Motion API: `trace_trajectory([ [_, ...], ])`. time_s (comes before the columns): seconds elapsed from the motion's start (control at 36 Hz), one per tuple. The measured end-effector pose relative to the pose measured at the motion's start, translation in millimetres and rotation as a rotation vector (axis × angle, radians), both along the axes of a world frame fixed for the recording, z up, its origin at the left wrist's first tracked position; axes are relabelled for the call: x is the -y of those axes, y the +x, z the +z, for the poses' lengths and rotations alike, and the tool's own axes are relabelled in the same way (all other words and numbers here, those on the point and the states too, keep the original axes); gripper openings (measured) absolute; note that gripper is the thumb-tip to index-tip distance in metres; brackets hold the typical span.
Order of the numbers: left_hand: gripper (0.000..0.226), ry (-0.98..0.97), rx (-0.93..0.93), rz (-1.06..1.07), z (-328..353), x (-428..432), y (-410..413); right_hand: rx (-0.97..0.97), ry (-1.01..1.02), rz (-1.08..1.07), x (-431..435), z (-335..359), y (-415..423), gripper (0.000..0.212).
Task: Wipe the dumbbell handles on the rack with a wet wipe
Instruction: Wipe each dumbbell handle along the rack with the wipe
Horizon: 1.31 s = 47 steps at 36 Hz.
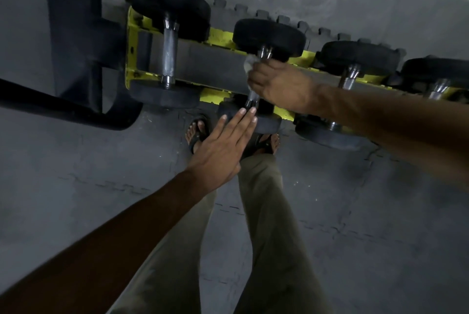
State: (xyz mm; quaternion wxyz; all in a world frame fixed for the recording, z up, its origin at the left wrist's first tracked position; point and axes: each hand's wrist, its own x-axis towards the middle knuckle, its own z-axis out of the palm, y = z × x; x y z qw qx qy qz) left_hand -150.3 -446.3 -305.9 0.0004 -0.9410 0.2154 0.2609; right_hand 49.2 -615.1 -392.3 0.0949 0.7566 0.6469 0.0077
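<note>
Several black dumbbells with chrome handles lie across a yellow rack. My right hand grips the handle of the second dumbbell from the left, with a white wet wipe bunched under its fingers. The hand hides most of that handle. My left hand is flat, fingers straight, its fingertips resting on the near weight of the same dumbbell. The leftmost dumbbell's handle is bare, and another handle shows to the right.
A black bench frame stands at the left, close to the rack's end. Grey interlocking floor mats cover the ground. My legs in khaki trousers and sandalled feet stand just before the rack.
</note>
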Motion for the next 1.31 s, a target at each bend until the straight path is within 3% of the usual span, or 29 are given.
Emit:
trace_trajectory([
  [0.14, 0.101, -0.026, -0.015, 0.019, 0, 0, 0, -0.016, -0.074, -0.007, -3, 21, 1, 0.037],
  [0.22, 0.103, -0.023, -0.027, 0.001, -2, -1, 1, 0.045, -0.080, -0.158, 1, 31, 2, 0.045],
  [0.28, 0.103, -0.011, -0.019, -0.013, -2, -1, 0, -0.023, -0.053, -0.329, -5, 31, -11, 0.046],
  [0.39, 0.104, -0.016, -0.031, 0.005, -3, 0, 0, -0.433, 0.145, -0.789, -10, 26, -42, 0.057],
  [0.53, 0.100, -0.026, -0.028, 0.013, -2, 1, -1, -0.707, 0.544, -1.315, -36, 36, -70, 0.030],
  [0.64, 0.097, -0.038, -0.032, 0.021, -6, 0, -2, -0.923, 0.734, -1.723, -54, 30, -47, 0.017],
  [0.75, 0.094, -0.043, -0.027, 0.019, -6, 1, -2, -1.526, 1.051, -2.122, -53, 26, -12, 0.010],
  [0.83, 0.095, -0.053, -0.037, 0.018, -5, 1, -2, -1.700, 1.116, -2.119, -50, 34, -14, 0.002],
  [0.89, 0.096, -0.055, -0.040, 0.025, -5, 0, -2, -1.801, 1.112, -2.071, -48, 33, -23, 0.020],
  [1.14, 0.092, -0.096, -0.035, 0.036, -5, -1, -2, -1.838, 1.251, -2.172, -42, 19, -16, 0.021],
  [1.22, 0.097, -0.095, -0.035, 0.036, -8, -1, -3, -1.823, 1.148, -2.213, -45, 4, -10, 0.012],
  [1.31, 0.099, -0.078, -0.031, 0.038, -8, 1, -3, -1.995, 1.076, -2.122, -43, 2, -17, 0.025],
])
